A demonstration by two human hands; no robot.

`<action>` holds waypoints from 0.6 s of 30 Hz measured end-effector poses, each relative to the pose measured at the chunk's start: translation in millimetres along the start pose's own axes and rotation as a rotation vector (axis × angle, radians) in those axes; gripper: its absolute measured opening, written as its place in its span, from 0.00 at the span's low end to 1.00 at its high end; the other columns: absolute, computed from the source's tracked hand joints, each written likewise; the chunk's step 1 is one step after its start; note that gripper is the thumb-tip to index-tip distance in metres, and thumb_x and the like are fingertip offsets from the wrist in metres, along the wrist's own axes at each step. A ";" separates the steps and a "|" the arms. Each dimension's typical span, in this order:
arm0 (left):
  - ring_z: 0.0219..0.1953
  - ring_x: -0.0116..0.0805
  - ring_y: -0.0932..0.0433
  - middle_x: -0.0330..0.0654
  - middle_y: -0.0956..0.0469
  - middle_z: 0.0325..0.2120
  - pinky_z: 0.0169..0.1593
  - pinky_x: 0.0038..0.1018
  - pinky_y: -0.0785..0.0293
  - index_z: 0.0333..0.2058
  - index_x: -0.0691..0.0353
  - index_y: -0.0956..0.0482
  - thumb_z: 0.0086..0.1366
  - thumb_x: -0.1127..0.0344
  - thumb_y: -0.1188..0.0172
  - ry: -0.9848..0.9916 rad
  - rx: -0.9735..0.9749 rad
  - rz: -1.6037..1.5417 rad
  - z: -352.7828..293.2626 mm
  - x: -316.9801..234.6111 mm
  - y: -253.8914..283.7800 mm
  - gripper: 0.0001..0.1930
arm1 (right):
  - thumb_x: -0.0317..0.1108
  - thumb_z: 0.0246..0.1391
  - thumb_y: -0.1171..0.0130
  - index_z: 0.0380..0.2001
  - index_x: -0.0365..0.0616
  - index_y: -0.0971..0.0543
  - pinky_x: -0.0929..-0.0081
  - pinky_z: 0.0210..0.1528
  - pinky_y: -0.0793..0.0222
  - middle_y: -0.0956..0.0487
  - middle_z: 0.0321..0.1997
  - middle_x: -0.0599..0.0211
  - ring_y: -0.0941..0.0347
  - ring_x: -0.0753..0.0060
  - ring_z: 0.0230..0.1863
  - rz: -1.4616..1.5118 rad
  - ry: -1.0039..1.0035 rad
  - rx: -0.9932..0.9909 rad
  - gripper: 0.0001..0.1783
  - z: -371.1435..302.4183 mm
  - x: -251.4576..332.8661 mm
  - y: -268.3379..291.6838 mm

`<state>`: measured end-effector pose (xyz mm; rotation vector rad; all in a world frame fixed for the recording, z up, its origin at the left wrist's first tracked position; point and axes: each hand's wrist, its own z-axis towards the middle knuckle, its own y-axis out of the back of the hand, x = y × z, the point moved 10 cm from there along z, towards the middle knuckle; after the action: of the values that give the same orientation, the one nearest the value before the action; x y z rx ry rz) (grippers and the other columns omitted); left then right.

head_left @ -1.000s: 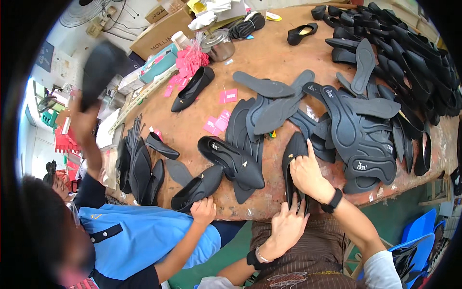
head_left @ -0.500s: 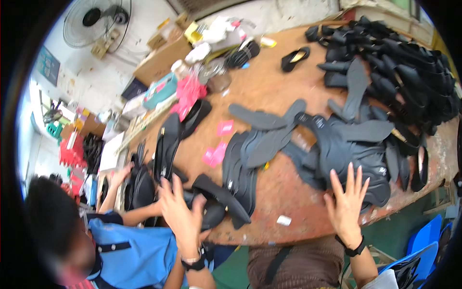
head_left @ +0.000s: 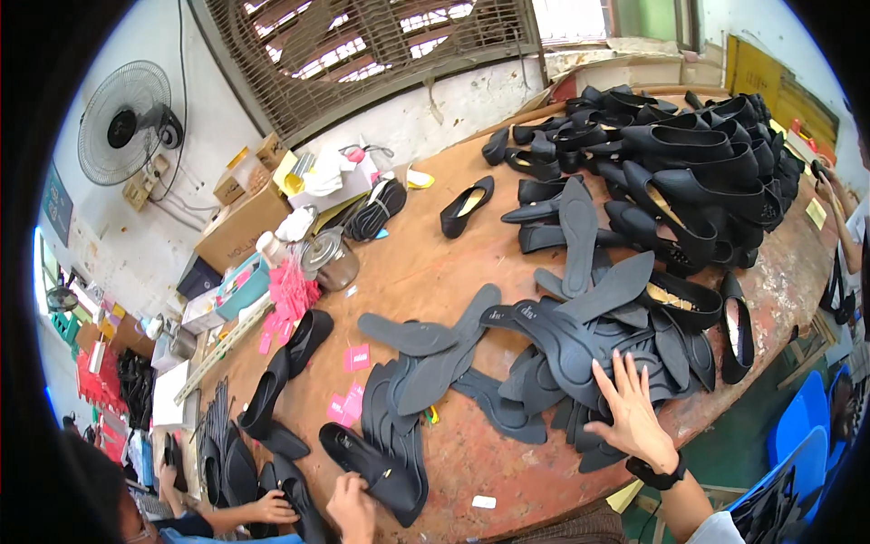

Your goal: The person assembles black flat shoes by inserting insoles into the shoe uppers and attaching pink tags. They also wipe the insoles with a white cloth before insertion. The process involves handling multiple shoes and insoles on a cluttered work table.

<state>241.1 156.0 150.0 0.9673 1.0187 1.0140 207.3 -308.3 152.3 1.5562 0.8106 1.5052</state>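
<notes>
The right hand (head_left: 634, 422) had given up its load and spread wide over insoles (head_left: 562, 349) by the counter's (head_left: 535, 471) near edge — now free — while the left hand (head_left: 353, 510) curled, grip unclear, at a black shoe (head_left: 385, 480) farther left.

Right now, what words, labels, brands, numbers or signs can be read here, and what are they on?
Cardboard box: dark printed letters, partly legible; I don't copy wording out.
Black insole: pale marks, too small to read.
Pink tag: pale print, too small to read.
Blue wall poster: too blurred to read.
</notes>
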 end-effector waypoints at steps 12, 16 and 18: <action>0.38 0.56 0.23 0.53 0.21 0.33 0.48 0.46 0.27 0.36 0.62 0.21 0.53 0.78 0.45 0.295 -0.781 0.450 97.6 89.6 156.6 0.11 | 0.37 0.52 0.32 0.57 0.35 0.25 0.60 0.61 0.30 0.22 0.56 0.42 0.26 0.43 0.58 0.048 0.336 -0.105 0.30 150.0 2.0 155.1; 0.59 0.59 0.31 0.60 0.27 0.52 0.63 0.44 0.38 0.49 0.70 0.26 0.58 0.79 0.44 0.231 -0.631 0.122 201.4 55.1 105.7 0.18 | 0.35 0.50 0.33 0.55 0.33 0.25 0.57 0.58 0.27 0.20 0.50 0.41 0.24 0.41 0.54 -0.127 0.181 -0.207 0.29 268.3 -37.2 160.2; 0.62 0.58 0.33 0.57 0.30 0.57 0.66 0.43 0.40 0.51 0.68 0.26 0.58 0.76 0.40 -0.009 -0.393 -0.045 267.0 -7.8 45.9 0.20 | 0.32 0.49 0.35 0.54 0.34 0.24 0.56 0.56 0.26 0.19 0.47 0.40 0.23 0.41 0.52 -0.189 0.152 -0.180 0.28 327.1 -57.4 148.6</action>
<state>486.8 119.1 258.4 0.6225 0.7899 1.1196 514.6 -465.7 267.1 1.2111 0.8578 1.5242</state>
